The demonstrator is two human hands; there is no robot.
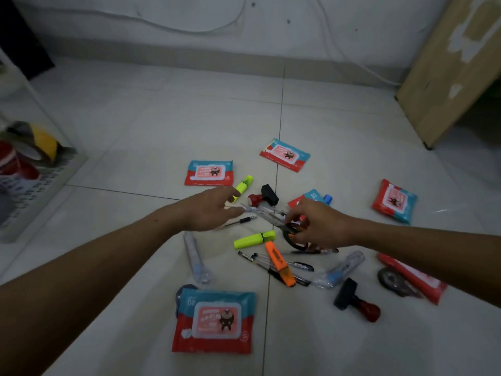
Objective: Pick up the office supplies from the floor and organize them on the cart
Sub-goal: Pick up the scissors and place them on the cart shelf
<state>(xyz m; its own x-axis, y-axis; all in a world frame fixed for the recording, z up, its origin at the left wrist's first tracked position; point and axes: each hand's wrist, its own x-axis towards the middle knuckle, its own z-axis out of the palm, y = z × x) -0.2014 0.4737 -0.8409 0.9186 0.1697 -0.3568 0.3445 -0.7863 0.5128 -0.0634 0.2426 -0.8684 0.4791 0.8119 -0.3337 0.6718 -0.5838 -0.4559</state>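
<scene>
Office supplies lie scattered on the tiled floor. My right hand (317,226) grips the black handles of a pair of scissors (273,218), whose blades point left towards my left hand (208,210). The left hand hovers with fingers spread at the blade tips, holding nothing. Just beyond it lie a yellow highlighter (243,185) and a red and black stamp (264,198). Below the hands lie another yellow highlighter (254,239), an orange highlighter (279,263) and several black pens (284,264). The white cart (46,183) stands at the left edge.
Several red and blue wipe packs lie around, the nearest (214,320) in front of me. Clear tubes (195,257) (340,270), a second stamp (356,301) and a tape dispenser (393,280) lie nearby. A wooden board (447,69) leans at the right; tape rolls (32,146) sit on the cart.
</scene>
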